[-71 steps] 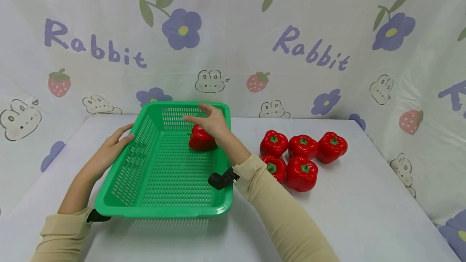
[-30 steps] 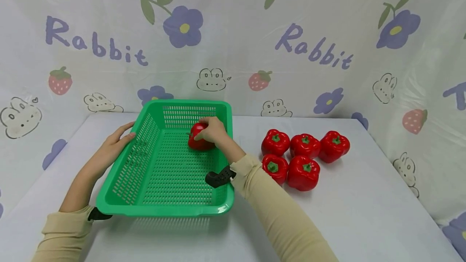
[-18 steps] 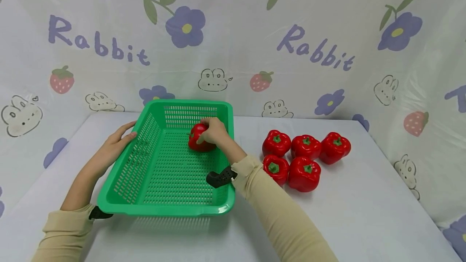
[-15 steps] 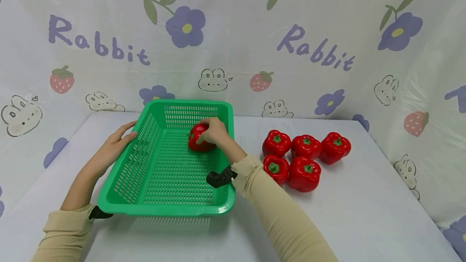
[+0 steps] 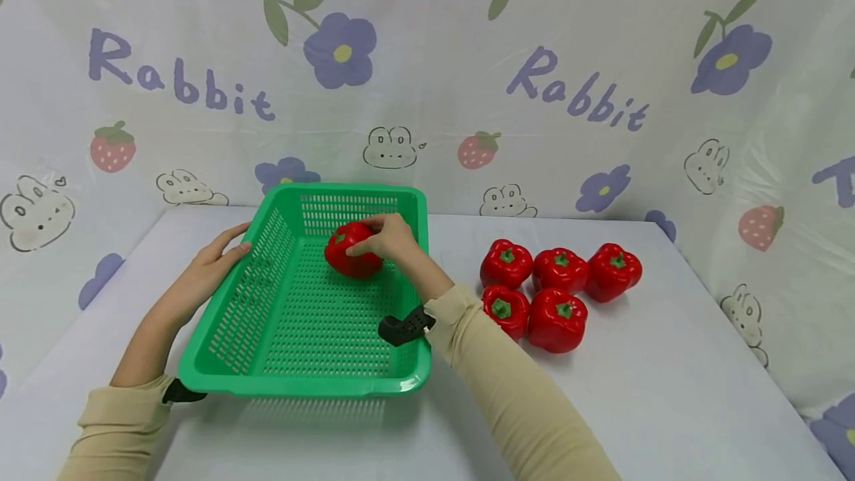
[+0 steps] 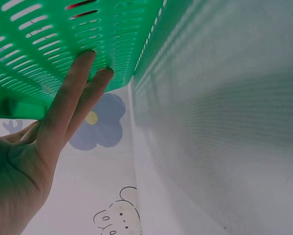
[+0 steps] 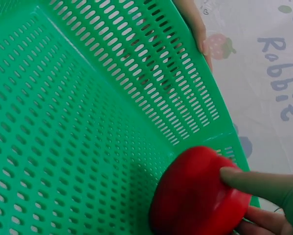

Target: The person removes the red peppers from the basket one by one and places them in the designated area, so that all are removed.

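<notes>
In the head view, my right hand (image 5: 394, 240) grips a red bell pepper (image 5: 350, 262) inside the green plastic basket (image 5: 300, 386), near its back right. The right wrist view shows the thumb on the near side of this bell pepper (image 7: 195, 196) and other fingers on its far side. Its green stem tilts up and left in the head view. My left hand (image 5: 210, 269) lies along the basket's left side, thumb by the rim. Two straight fingers (image 6: 68, 107) rest against the slotted outer wall (image 6: 38, 58) in the left wrist view.
To the right of the basket, several red bell peppers (image 5: 557, 318) sit grouped on the white tabletop (image 5: 654, 392), stems up. A patterned white curtain (image 5: 427, 95) hangs behind the table. My right forearm (image 5: 508, 377) crosses the basket's right rim.
My right hand came down onto the bell pepper in the basket and took hold of it. The pepper has since shifted left and turned its stem upward. My left hand stays at the basket's side.
</notes>
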Demonstrator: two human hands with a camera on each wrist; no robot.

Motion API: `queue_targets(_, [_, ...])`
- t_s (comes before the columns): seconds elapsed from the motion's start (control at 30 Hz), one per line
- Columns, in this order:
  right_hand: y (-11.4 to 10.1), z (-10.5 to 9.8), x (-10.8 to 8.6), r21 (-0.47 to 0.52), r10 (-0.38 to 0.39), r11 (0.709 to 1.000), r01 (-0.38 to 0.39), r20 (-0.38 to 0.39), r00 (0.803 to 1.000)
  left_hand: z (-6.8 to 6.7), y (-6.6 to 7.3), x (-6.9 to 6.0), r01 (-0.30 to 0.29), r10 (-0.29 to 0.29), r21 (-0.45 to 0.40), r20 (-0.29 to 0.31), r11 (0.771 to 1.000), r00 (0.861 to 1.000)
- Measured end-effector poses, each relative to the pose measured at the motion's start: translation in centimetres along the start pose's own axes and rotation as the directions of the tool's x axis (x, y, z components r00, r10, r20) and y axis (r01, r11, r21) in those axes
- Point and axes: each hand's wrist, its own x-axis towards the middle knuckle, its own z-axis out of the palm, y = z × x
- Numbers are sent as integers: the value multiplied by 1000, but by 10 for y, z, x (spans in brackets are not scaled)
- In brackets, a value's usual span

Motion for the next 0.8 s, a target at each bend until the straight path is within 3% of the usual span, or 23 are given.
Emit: queue_targets(0.8, [-32,-15,-31,190,-167,968,161,14,986,0,1,2,5,-5,16,0,1000,1000])
